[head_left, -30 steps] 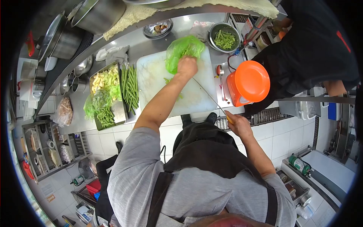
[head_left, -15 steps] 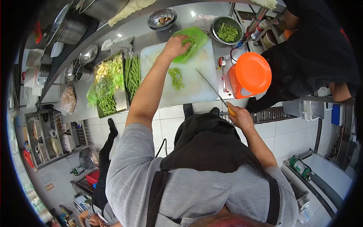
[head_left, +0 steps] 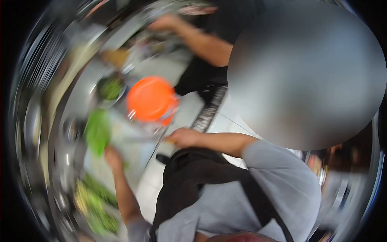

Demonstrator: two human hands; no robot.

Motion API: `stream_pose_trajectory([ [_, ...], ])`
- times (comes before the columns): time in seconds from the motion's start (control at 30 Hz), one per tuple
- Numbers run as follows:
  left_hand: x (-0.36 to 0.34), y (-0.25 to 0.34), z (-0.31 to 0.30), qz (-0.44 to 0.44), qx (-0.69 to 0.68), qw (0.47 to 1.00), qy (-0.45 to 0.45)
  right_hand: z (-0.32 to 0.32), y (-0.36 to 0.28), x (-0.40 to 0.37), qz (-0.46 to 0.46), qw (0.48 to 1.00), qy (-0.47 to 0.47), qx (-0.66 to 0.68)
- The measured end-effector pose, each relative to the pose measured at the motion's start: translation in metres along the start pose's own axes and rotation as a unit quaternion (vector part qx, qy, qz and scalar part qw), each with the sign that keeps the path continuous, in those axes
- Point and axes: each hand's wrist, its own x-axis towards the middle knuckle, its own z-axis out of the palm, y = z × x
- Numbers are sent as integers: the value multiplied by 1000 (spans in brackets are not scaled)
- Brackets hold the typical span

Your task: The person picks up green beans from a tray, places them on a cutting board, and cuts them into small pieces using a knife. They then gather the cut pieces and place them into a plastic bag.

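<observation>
My right hand [head_left: 183,138] is closed around the yellow handle of a knife [head_left: 170,140]; its blade, smeared by motion, points left over the cutting board's edge. On the white cutting board [head_left: 131,149], my left hand [head_left: 114,158] is at the near end of a bright green plastic bag [head_left: 97,131]. Blur hides those fingers, so I cannot make out whether they grip the bag. A few cut green pieces [head_left: 126,165] lie on the board beside that hand.
Beyond the board stand an orange-lidded bucket [head_left: 151,99] and a metal bowl of cut green beans [head_left: 111,88]. Long green beans [head_left: 100,190] and a tray of vegetables [head_left: 90,203] lie at lower left. Another person's arm [head_left: 205,46] reaches across above. A blurred disc covers the upper right.
The view has swung to the right and turned, smearing the scene. My left hand has moved from over the bag to its near end. The knife stays in my right hand.
</observation>
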Motion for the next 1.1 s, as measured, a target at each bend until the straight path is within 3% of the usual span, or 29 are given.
stream_pose_trajectory([
  [0.03,3,-32,15,60,9,998,35,7,-1,1,-6,1000,4,0],
  [0.1,5,-27,-3,89,44,994,35,-9,-26,-13,21,1000,6,-2],
  [0.17,3,-11,-32,54,60,997,-3,10,-32,-19,23,996,82,-7],
  [0.23,-4,-26,-35,128,2,992,17,21,-45,-30,48,992,119,-3],
  [0.37,-27,-15,-53,165,-79,982,-40,55,-64,-37,82,983,161,42],
  [0.43,-47,-16,-43,193,-79,976,57,68,-73,-37,88,981,165,59],
  [0.57,-71,-34,-9,143,-94,981,95,102,-74,-30,138,965,173,139],
  [0.6,-73,-46,-2,216,-90,968,95,116,-70,-27,142,958,189,165],
  [0.67,-82,-35,-2,148,-166,964,148,131,-69,-26,142,954,194,180],
  [0.7,-80,-35,-8,85,-148,978,123,148,-65,-20,136,950,233,158],
  [0.73,-82,-29,-21,28,-149,980,128,141,-75,-20,173,947,196,186],
  [0.77,-83,-36,-20,19,-103,982,159,152,-75,-17,147,936,254,192],
  [0.83,-79,-41,-21,-58,-133,975,166,129,-99,-8,205,925,174,268],
  [1.0,-77,7,-33,-35,-190,965,179,111,-143,32,255,938,61,225],
  [1.07,-73,36,-39,-55,-156,968,186,121,-139,44,139,960,85,228],
  [1.1,-72,41,-40,-72,-126,969,197,128,-141,53,131,969,79,196],
])
